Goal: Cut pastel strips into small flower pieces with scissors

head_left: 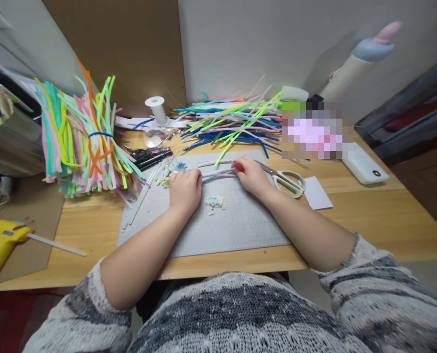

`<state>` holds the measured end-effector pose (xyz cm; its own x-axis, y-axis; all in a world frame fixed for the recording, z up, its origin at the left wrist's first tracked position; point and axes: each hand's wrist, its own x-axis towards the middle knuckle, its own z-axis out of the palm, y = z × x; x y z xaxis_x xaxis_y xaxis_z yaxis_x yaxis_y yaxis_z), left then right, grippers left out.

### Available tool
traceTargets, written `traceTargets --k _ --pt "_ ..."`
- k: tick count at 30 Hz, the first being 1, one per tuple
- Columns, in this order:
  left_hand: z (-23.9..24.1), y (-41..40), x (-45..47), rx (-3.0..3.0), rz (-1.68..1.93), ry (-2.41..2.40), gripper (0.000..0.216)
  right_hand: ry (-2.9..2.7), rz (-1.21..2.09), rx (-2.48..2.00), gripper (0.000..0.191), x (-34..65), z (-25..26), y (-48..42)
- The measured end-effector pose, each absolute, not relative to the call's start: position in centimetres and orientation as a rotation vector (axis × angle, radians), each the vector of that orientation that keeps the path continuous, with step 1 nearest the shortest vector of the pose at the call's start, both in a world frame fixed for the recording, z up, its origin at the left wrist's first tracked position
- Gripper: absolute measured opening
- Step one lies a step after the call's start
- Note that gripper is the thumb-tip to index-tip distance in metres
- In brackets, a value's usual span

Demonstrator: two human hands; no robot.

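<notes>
Several pale pipe cleaners (218, 173), whitish, lilac and light blue, stretch between my two hands above the grey cutting mat (204, 235). My left hand (185, 190) is closed around their left ends, its fingertips mostly hidden. At the other end, my right hand (253, 175) has its fingers closed on the stems. A small red thing (237, 166) shows at the right fingertips; its kind is unclear. Scissors (290, 182) with pale green handles lie just beyond the right wrist. A little heap of coloured fuzz trimmings (214, 201) rests on the mat below the stems.
A bundle of coloured pipe cleaners (82, 137) stands at left, and loose ones (236, 120) are piled at the back. A white spool (157, 112) is near the wall. The yellow glue gun (5, 242) lies front left; a white case (365, 164) is at right.
</notes>
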<state>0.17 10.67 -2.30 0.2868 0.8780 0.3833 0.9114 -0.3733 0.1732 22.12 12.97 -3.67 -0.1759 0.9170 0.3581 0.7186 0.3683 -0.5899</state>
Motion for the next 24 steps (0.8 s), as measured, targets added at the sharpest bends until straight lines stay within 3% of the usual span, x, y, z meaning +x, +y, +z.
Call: traceTargets --k 16,24 --pt "-2.6 10.8 0.0 -2.56 -0.642 -1.632 0.019 -2.007 0.231 -1.592 0.016 22.2 -3.6 12.3" --pt "-1.9 10.4 0.0 -2.436 -0.838 -1.634 0.019 -1.901 0.197 -1.417 0.018 22.2 -2.9 11.6"
